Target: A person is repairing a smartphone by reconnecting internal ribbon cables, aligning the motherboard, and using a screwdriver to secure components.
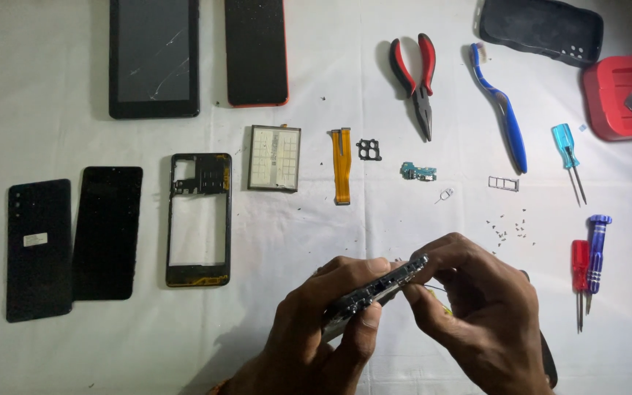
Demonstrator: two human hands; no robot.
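Head view shows the left hand point(316, 322) and right hand point(477, 307), each grip closed on an opened phone body point(374, 289) held just above the white-covered tabletop point(294, 234), below the orange flex cable point(341, 165).

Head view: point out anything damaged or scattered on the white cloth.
The tablet at the top left has cracks running across its dark screen. Tiny screws lie loose and scattered on the cloth near the SIM tray, uncontained. The other parts lie in tidy rows.
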